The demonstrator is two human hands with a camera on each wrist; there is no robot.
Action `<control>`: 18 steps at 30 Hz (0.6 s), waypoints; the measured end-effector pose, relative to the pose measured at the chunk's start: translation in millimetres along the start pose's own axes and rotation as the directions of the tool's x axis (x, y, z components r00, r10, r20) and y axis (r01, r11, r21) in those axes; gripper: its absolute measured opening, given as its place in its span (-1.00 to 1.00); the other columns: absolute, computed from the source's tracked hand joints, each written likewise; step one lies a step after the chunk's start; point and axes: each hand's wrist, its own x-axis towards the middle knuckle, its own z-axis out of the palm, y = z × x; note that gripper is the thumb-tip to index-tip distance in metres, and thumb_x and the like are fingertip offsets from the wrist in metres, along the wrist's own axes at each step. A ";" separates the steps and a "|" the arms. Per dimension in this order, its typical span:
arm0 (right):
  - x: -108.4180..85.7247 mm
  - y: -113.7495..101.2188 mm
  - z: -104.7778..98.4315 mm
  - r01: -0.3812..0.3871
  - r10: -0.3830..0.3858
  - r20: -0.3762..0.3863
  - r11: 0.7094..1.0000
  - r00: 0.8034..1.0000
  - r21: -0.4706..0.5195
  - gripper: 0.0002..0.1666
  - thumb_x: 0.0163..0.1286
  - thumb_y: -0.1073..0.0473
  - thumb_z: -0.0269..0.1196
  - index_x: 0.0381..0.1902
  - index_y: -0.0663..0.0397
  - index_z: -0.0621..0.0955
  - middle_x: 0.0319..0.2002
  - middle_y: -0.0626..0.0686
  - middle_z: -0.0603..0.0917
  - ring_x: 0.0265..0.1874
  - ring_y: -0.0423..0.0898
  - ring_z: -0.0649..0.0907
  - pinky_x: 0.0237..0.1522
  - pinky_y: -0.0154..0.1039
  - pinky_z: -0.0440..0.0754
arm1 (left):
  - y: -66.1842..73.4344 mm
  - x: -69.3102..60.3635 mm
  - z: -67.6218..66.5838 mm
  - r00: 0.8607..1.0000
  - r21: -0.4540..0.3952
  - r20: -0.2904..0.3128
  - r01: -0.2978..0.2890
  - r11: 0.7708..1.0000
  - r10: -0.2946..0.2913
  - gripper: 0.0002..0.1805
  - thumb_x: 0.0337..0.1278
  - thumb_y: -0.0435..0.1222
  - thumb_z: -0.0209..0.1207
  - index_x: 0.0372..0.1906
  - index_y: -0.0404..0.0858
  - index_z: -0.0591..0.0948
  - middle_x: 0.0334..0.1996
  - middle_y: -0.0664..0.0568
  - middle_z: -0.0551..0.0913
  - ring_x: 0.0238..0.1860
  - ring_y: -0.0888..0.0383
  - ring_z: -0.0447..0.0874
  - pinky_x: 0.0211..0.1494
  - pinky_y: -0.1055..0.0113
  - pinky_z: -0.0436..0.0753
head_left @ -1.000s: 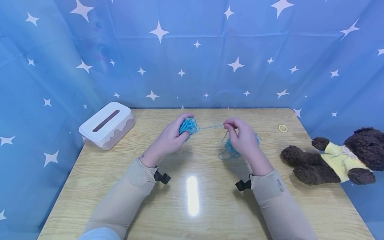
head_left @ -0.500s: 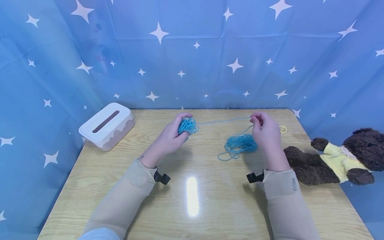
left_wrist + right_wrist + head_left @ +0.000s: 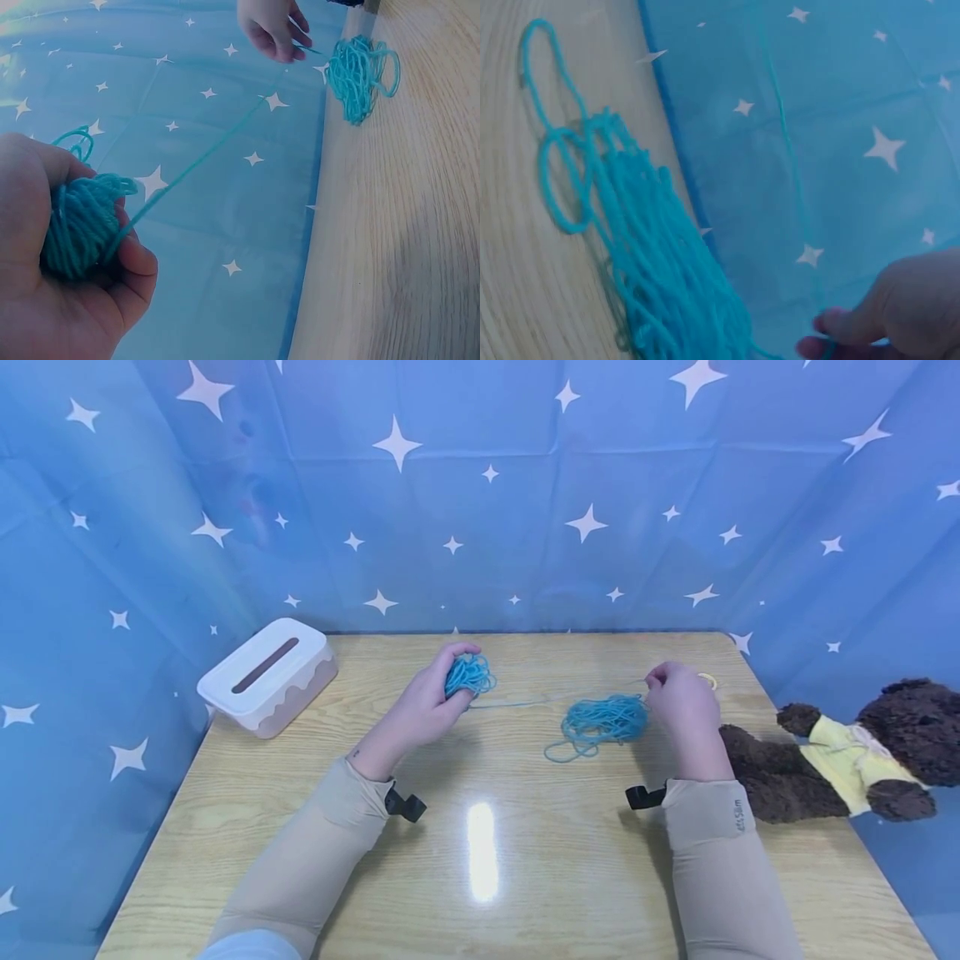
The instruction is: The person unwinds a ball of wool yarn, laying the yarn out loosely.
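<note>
In the head view my left hand [image 3: 429,700] grips a bundle of blue yarn [image 3: 469,675], its fingers and thumb curled round it. From that bundle a single strand [image 3: 202,159] runs across to my right hand [image 3: 684,708], which pinches it between thumb and fingertips. A second pile of blue yarn [image 3: 604,719] lies loose on the table just left of my right hand, a loop [image 3: 562,180] trailing from one end. Another strand joins this pile to the pinching fingers, as the right wrist view shows.
A white lidded box [image 3: 273,672] with a slot stands at the back left of the wooden table [image 3: 555,860]. A brown teddy bear [image 3: 847,760] in yellow lies at the right edge. Partly behind my right hand is a yellow ring [image 3: 708,679]. A starry blue cloth [image 3: 480,527] hangs behind.
My right hand has moved right, away from the left, with the strand pinched, then slightly down. The yarn pile it covered is now uncovered. My left hand has stayed nearly still.
</note>
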 end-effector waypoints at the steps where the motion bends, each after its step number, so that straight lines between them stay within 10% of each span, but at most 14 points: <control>1: 0.3 1.1 1.9 0.009 -0.009 0.026 1.000 1.000 -0.015 -0.55 0.80 0.03 -0.01 0.28 0.22 0.62 0.13 0.38 0.72 -0.05 0.33 0.71 -0.23 0.13 0.62 | 0.1 0.0 0.4 1.000 0.002 0.001 -0.002 1.000 0.002 -0.32 0.46 -0.31 0.12 0.61 -0.02 0.30 -0.03 -0.03 0.62 -0.20 0.05 0.56 -0.14 0.17 0.62; 8: -7.6 -22.2 15.0 0.221 -0.220 -0.024 0.973 0.975 0.072 -0.54 0.78 -0.02 0.10 0.32 0.18 0.65 0.25 0.33 0.74 0.20 0.37 0.70 0.15 0.36 0.66 | 1.1 -0.1 3.6 1.000 -0.003 0.008 0.003 1.000 -0.003 -0.30 0.48 -0.31 0.12 0.64 0.02 0.28 -0.03 -0.01 0.63 -0.21 0.06 0.57 -0.15 0.19 0.62; 16: -45.1 -96.1 66.8 0.434 -0.502 0.087 0.812 0.860 0.391 -0.47 0.75 -0.21 0.13 0.48 -0.19 0.62 0.47 0.02 0.67 0.43 0.21 0.66 0.46 0.33 0.60 | 3.6 -1.5 5.7 1.000 -0.025 0.013 -0.009 1.000 0.010 -0.28 0.48 -0.31 0.12 0.66 0.03 0.27 -0.07 0.00 0.62 -0.25 0.07 0.59 -0.21 0.20 0.66; 18: -55.7 -109.6 82.6 0.461 -0.560 0.116 0.768 0.821 0.445 -0.47 0.76 -0.20 0.13 0.52 -0.23 0.59 0.51 -0.02 0.64 0.21 0.26 0.76 0.43 0.29 0.63 | 3.1 -1.1 6.4 1.000 -0.026 0.012 -0.022 0.999 0.023 -0.28 0.47 -0.32 0.11 0.66 0.01 0.27 -0.08 0.00 0.62 -0.27 0.08 0.58 -0.22 0.19 0.66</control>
